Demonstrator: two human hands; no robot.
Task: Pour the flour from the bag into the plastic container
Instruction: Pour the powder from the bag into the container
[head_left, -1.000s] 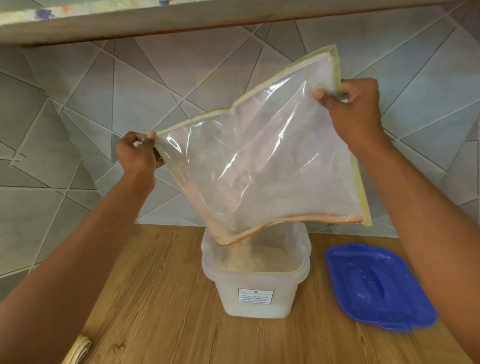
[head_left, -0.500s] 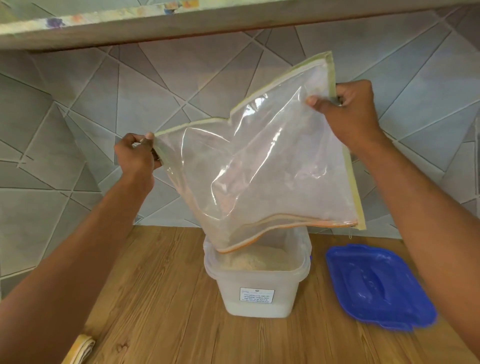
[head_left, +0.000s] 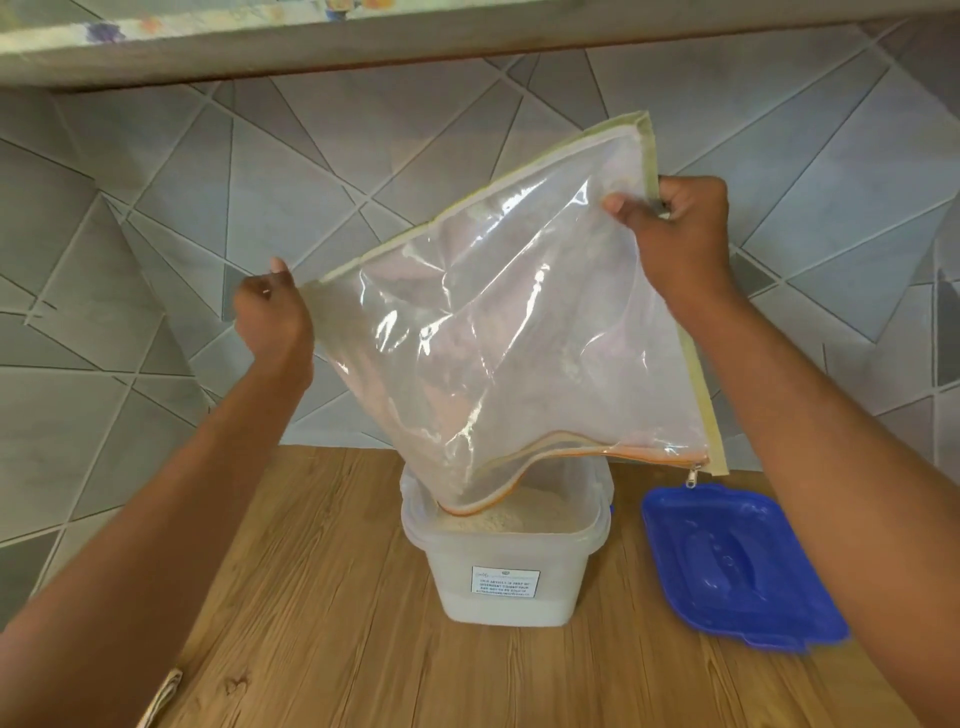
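Above the translucent square plastic container (head_left: 506, 561), a clear flexible plastic bag with pale green cloth edging (head_left: 519, 332) hung upside down, its orange-zippered mouth dipping just inside the container's rim on the left side. The left hand (head_left: 272, 317) pinched the bag's lower corner, up and to the left of the container, fingers curled tight around the edging. The right hand (head_left: 675, 228) gripped the higher corner, up and to the right of the container, thumb pressed across the film. Pale flour (head_left: 498, 517) lay heaped inside the container, close to its rim; the bag looked almost empty, only a faint dusting clinging to its walls.

The risk from here seemed to be spillage: only part of the open mouth sat over the container, while the rest of the zipper, with its metal pull (head_left: 692, 477), stretched out to the right beyond the rim, so a shake could send leftover flour onto the wooden counter (head_left: 322, 649) or onto the blue plastic lid (head_left: 737, 566) lying just right of the container. With flour already high, a bump from the bag could also tip some over the edge.

Counted: one bag, one container, one lid, two hands.
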